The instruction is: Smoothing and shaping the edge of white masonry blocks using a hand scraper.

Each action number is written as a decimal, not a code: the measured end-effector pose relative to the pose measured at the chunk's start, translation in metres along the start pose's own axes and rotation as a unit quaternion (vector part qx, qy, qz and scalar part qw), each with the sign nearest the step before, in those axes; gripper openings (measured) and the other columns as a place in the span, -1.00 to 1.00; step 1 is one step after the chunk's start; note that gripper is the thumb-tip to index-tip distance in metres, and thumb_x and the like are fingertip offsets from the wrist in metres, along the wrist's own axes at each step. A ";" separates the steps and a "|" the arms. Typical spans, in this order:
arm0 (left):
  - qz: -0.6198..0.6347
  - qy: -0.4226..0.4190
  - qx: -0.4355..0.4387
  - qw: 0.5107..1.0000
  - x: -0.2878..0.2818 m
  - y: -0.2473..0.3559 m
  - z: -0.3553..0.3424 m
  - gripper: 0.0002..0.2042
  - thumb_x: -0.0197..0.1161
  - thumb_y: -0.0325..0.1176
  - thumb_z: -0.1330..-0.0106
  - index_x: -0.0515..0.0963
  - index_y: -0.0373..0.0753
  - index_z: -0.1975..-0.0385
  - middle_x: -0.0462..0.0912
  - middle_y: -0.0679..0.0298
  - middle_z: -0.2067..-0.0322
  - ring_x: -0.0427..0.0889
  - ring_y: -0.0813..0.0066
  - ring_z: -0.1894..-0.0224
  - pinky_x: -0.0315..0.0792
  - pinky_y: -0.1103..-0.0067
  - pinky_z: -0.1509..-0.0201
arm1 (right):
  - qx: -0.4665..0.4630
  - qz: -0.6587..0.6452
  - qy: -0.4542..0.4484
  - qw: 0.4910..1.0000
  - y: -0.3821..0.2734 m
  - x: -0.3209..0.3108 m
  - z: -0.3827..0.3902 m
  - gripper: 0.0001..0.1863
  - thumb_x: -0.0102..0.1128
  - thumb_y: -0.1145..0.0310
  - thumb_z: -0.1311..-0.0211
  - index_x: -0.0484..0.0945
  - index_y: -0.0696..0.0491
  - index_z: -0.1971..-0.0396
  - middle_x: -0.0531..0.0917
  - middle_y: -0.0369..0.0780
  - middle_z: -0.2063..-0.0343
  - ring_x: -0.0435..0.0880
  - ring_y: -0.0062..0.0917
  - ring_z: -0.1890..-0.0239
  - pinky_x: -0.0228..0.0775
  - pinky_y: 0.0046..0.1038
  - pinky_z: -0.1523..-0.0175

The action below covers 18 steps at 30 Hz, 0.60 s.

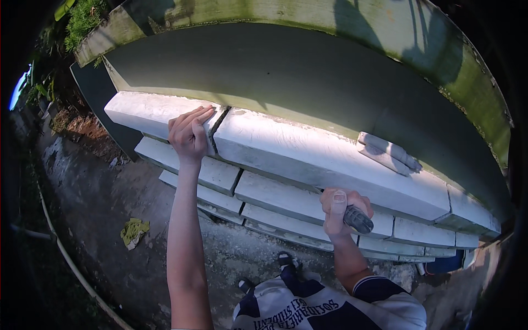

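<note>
My left hand [190,129] rests on top of a long white block [143,107] in the upper course, its fingers extended over the surface just left of a dark vertical joint. A second long block [302,154] continues to the right of that joint. My right hand [338,209] grips a dark ribbed handle [357,219] in front of the stepped lower courses [275,195]; whatever lies at the handle's far end is mostly hidden by the fist and block edge. On the upper ledge, right of centre, lies a grey glove-like bundle [388,151].
A mossy curved rim [451,55] overhangs the dark wall [264,71] behind the blocks. Plants [82,27] grow at upper left. A yellow-green cloth [135,231] and a long pale pipe [74,264] lie on the ground. My sandalled feet [286,261] are below.
</note>
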<state>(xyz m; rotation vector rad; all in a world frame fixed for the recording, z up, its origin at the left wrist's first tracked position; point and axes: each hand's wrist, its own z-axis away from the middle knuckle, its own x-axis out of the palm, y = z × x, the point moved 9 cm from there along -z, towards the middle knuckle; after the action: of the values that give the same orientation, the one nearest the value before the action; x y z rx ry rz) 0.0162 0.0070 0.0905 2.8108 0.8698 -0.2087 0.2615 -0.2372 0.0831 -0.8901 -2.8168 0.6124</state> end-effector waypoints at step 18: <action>-0.004 -0.005 0.005 1.000 0.000 -0.004 0.001 -0.63 -0.07 -0.39 -0.36 0.80 -0.08 0.25 0.82 0.41 0.20 0.76 0.53 0.06 0.38 0.59 -0.03 | 0.002 -0.060 -0.001 0.998 -0.009 -0.007 -0.003 -0.66 0.02 0.40 -0.48 0.18 0.01 0.54 0.32 -0.37 0.83 0.21 -0.66 0.83 0.20 -0.51 0.67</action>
<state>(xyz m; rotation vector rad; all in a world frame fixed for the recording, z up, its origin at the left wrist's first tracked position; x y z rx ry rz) 0.0134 0.0099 0.0888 2.8133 0.8814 -0.2293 0.2634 -0.2469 0.0897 -0.7145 -2.8433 0.6026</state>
